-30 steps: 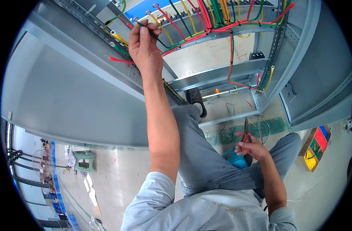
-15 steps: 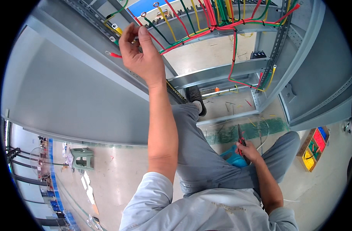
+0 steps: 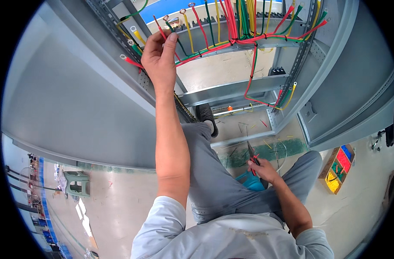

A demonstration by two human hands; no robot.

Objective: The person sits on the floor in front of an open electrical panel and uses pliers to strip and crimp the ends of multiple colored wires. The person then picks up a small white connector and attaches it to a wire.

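My left hand (image 3: 159, 60) is raised to the wire harness at the left of the open metal cabinet. Its thumb and fingers pinch a red wire (image 3: 162, 31) whose thin end points up. A green wire (image 3: 176, 33) with a ring-shaped end stands just beside the fingertips, and a yellow wire (image 3: 188, 32) with a similar end follows to the right. Low over my lap, my right hand (image 3: 266, 170) is closed around long-nose pliers (image 3: 254, 161) with red and black handles, their dark jaws pointing away from me.
Bundled red, green and yellow wires (image 3: 244, 41) cross the cabinet frame. A grey door panel (image 3: 76, 95) spreads on the left, another (image 3: 348, 95) on the right. A divided wooden box (image 3: 324, 170) with coloured parts lies at the right; a green stool (image 3: 77, 176) stands at the left.
My left hand has closed its fingers on the red wire. The view has shifted slightly, and the pliers stay in my right hand.
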